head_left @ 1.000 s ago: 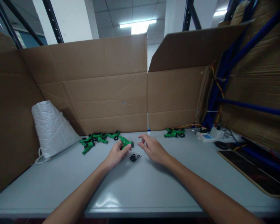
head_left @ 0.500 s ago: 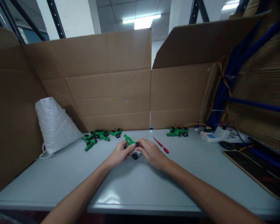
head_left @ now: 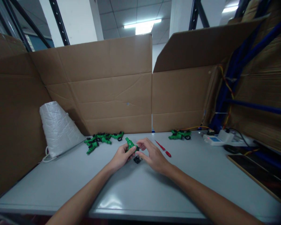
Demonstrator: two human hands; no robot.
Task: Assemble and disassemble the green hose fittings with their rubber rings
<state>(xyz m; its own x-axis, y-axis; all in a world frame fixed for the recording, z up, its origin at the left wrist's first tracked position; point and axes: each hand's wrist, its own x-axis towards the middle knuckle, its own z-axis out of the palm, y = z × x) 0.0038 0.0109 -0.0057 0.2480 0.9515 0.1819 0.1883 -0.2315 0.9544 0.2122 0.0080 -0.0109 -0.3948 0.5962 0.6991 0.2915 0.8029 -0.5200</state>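
Left grip (head_left: 122, 155) clasps a green, black-ended piece (head_left: 130, 143); right grip (head_left: 154, 157), I cannot tell

Hands: one left hand (head_left: 121, 157), one right hand (head_left: 155, 157). Held green piece (head_left: 130, 143): one. Green pieces at far left (head_left: 93, 147): three at least, overlapping, exact count unclear. Green group at far right (head_left: 176, 135): at least one, maybe more. Black parts (head_left: 137, 160): one cluster, uncountable. Red screwdriver (head_left: 164, 149): one. White bag (head_left: 58, 131): one. Power strip (head_left: 214, 140): one. Bench (head_left: 131, 190): one.
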